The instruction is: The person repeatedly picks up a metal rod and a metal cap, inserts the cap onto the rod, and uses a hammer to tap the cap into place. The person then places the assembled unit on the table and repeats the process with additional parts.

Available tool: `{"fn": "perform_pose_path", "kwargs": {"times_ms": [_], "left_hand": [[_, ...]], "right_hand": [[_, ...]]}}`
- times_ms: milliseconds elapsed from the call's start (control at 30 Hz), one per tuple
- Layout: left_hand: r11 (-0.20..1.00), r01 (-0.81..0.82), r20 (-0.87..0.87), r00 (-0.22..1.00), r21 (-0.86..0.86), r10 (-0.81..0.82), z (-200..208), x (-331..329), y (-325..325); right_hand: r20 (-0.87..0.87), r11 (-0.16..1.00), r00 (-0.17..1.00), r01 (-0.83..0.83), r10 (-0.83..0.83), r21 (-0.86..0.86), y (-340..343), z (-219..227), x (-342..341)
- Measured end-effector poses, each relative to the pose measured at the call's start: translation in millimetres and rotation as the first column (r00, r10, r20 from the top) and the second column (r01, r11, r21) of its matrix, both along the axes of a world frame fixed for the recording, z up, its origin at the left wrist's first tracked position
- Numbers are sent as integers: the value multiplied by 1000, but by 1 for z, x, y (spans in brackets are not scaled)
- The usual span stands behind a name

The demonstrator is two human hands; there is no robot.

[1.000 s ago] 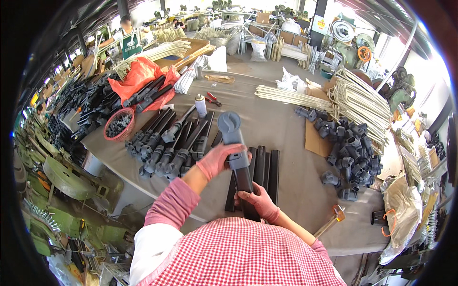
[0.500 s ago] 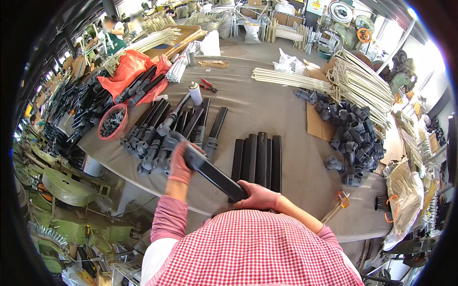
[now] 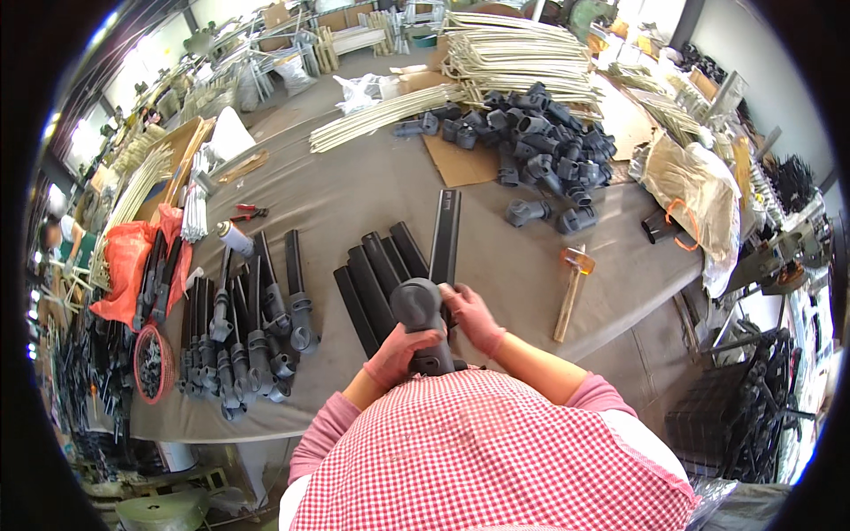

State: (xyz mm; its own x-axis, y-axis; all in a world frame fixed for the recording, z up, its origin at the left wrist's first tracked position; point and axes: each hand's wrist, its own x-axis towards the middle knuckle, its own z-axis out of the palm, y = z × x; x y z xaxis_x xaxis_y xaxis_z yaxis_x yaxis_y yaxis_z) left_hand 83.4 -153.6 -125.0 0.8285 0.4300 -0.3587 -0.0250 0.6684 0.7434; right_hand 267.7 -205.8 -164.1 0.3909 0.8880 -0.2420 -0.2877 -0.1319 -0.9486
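Between the black tube (image 3: 444, 239) and the mallet (image 3: 572, 296), table surface (image 3: 522, 257) gives room for moving. By the front edge, the left hand (image 3: 396, 352) wraps a grey pipe fitting (image 3: 416, 303), rounded end toward the far edge. The tube's long axis runs likewise. The right hand (image 3: 475, 320), partly curled, meets the tube's near end; its grip is unclear.

Tubes (image 3: 382, 264) are black, the apron (image 3: 496, 451) red-checked.

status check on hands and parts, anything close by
Left hand gripping gray fitting. Right hand at black tube, grip unclear. More black tubes close by, hammer farther right.
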Motion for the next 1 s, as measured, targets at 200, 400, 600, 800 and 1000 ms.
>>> {"fn": "perform_pose_path", "kwargs": {"times_ms": [200, 400, 600, 800, 1000], "left_hand": [[658, 281, -334, 941, 698, -48, -23, 49, 10], [-59, 635, -635, 772, 771, 13, -22, 98, 20], [-494, 799, -920, 392, 342, -3, -47, 126, 12], [-489, 830, -942, 333, 270, 45, -57, 131, 3], [-609, 770, -964, 265, 188, 38, -55, 132, 0]], "right_hand": [[933, 497, 355, 800, 60, -337, -104, -73, 155], [767, 515, 637, 686, -82, -515, -149, -112, 196], [146, 739, 816, 571, -559, -359, -145, -45, 201], [15, 824, 824, 566, -566, 34, -134, 5, 193], [192, 866, 944, 322, -267, -382, -119, 32, 184]]}}
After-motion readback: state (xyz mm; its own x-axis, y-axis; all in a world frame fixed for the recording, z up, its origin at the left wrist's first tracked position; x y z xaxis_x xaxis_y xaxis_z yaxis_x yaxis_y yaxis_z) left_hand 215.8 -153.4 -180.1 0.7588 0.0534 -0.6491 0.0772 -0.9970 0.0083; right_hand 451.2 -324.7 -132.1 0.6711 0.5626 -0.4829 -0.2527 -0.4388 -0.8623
